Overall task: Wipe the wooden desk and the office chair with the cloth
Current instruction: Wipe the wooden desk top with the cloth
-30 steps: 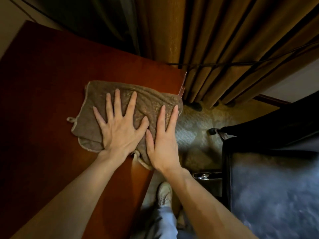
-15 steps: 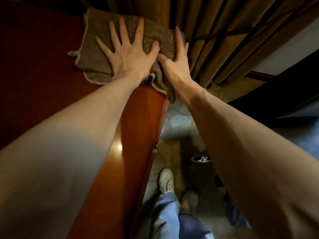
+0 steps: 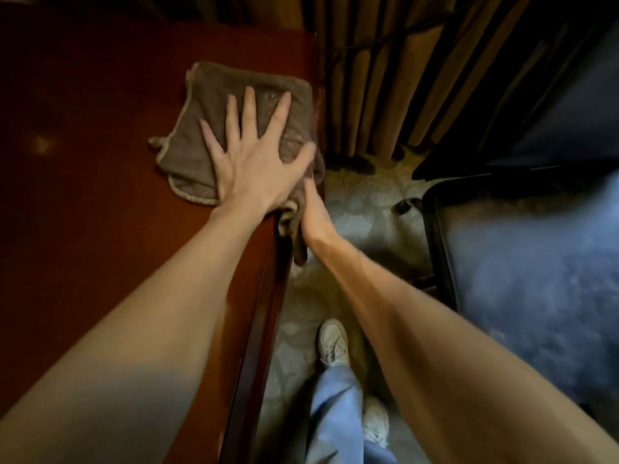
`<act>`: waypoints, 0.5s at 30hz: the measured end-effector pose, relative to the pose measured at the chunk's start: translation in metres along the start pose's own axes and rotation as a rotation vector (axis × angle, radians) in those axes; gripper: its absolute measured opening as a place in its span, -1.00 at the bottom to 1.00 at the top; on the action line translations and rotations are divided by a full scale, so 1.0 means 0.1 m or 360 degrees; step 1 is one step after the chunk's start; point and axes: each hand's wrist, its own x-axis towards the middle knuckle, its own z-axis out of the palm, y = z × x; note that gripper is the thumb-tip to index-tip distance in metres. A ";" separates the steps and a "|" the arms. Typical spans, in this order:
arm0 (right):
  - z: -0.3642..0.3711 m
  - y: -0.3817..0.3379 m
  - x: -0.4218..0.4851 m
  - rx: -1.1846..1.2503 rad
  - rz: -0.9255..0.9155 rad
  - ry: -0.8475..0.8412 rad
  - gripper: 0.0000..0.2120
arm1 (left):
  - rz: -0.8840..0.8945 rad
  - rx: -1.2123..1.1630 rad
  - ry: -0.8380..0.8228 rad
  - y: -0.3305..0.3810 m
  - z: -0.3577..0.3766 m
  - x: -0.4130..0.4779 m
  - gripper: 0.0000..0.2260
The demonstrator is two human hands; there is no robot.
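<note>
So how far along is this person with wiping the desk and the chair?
Nothing shows as finished: no wiped patch stands out on the desk. In hand: the left hand presses flat on the cloth at the desk's right edge, the right hand against the part hanging over the side. Left: the office chair, standing apart on the right with no hand on it.

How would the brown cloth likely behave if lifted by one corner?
Probably floppy: the cloth droops over the desk edge in loose folds. Likely light, since it lies thin and flat under the left hand. Its nubbly surface suggests it won't slip easily.
</note>
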 end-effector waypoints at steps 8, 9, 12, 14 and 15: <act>-0.14 0.30 -0.98 -0.0302 0.0203 -0.0120 -0.51 | 0.0081 0.0016 0.0019 0.02 0.06 -1.00 -0.32; -0.20 0.24 -1.03 -0.0295 0.0223 -0.0112 -0.48 | 0.0100 0.0010 -0.0003 0.00 0.05 -1.04 -0.33; -0.40 0.03 -1.08 -0.0212 0.0180 0.0023 -0.48 | 0.0185 -0.0014 -0.0111 -0.13 0.00 -1.09 -0.36; -0.50 -0.13 -1.03 -0.0290 0.0021 0.0144 -0.53 | 0.0248 -0.0014 -0.0188 -0.24 -0.06 -1.05 -0.38; -0.53 -0.21 -0.99 -0.0335 -0.0060 0.0160 -0.55 | 0.0272 0.0005 -0.0200 -0.28 -0.09 -0.99 -0.38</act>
